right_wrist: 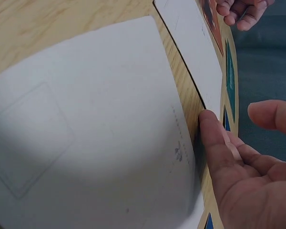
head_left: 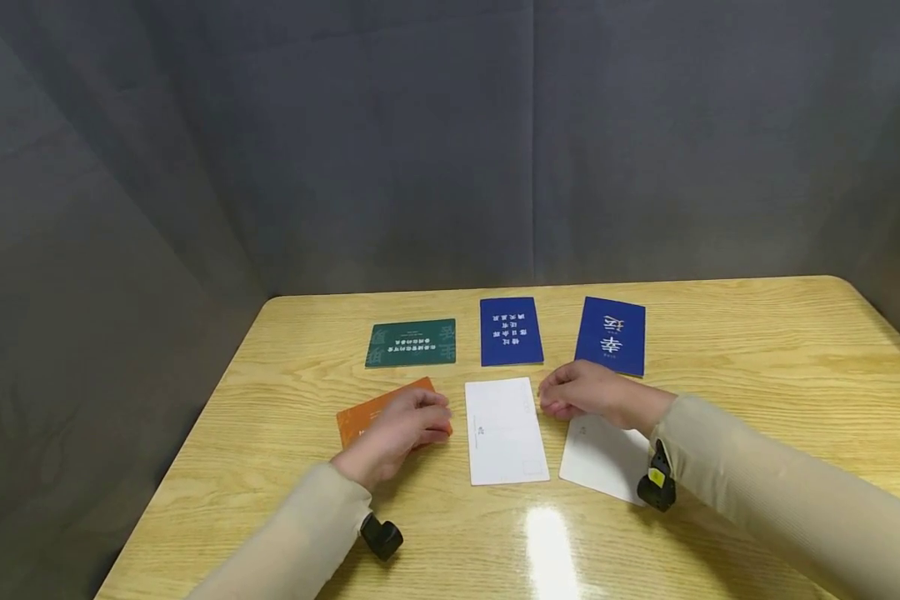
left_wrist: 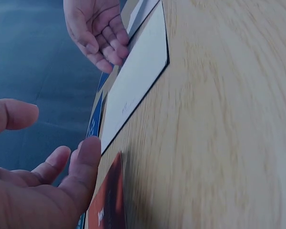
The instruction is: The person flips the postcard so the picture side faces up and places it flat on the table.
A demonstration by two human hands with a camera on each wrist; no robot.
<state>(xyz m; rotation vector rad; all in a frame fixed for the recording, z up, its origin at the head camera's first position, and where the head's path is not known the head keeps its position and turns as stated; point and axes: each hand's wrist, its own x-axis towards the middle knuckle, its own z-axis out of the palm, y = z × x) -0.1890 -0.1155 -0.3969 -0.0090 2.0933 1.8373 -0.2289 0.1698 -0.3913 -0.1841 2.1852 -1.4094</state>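
My left hand [head_left: 401, 429] is over the right part of an orange card [head_left: 360, 414], hiding some of it. In the left wrist view its thumb stands apart from loosely bent fingers [left_wrist: 83, 167], and nothing is between them. My right hand [head_left: 581, 390] hovers at the upper edge of a white card [head_left: 607, 454] on the right, covering its top. The right wrist view shows that thumb apart from the fingers, with fingertips [right_wrist: 212, 126] beside the card's edge. Between both hands lies another white card [head_left: 506, 433], with small print and a box outline.
Along the back of the wooden table [head_left: 757, 350] lie a green card [head_left: 411, 343], a blue card [head_left: 510, 312] with white characters, and a second blue card [head_left: 596, 321] at the right, close behind my right hand. A grey curtain [head_left: 390, 150] hangs behind the table.
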